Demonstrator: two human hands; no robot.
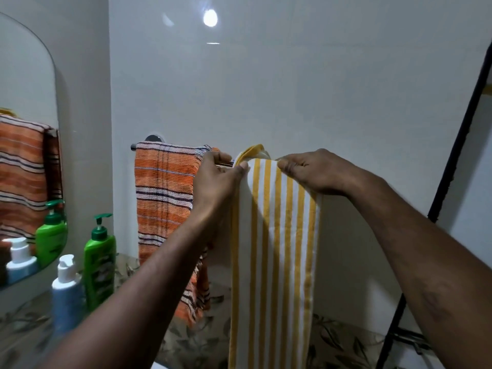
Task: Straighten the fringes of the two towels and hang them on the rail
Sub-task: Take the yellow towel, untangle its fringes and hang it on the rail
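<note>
An orange towel [163, 198] with dark and white stripes hangs over the left part of the wall rail [134, 147]; its fringe dangles low near my left forearm. To its right a white towel with yellow stripes [274, 249] drapes over the rail and hangs straight down. My left hand [215, 179] pinches that towel's top left edge at the rail. My right hand [314, 171] grips its top right edge. Between my hands the rail is hidden by cloth and fingers.
A mirror [26, 102] on the left wall reflects the orange towel. A green pump bottle [99, 262] and a blue-white pump bottle [66, 291] stand on a patterned counter [24, 323] at lower left. A black metal frame [458, 134] leans at the right.
</note>
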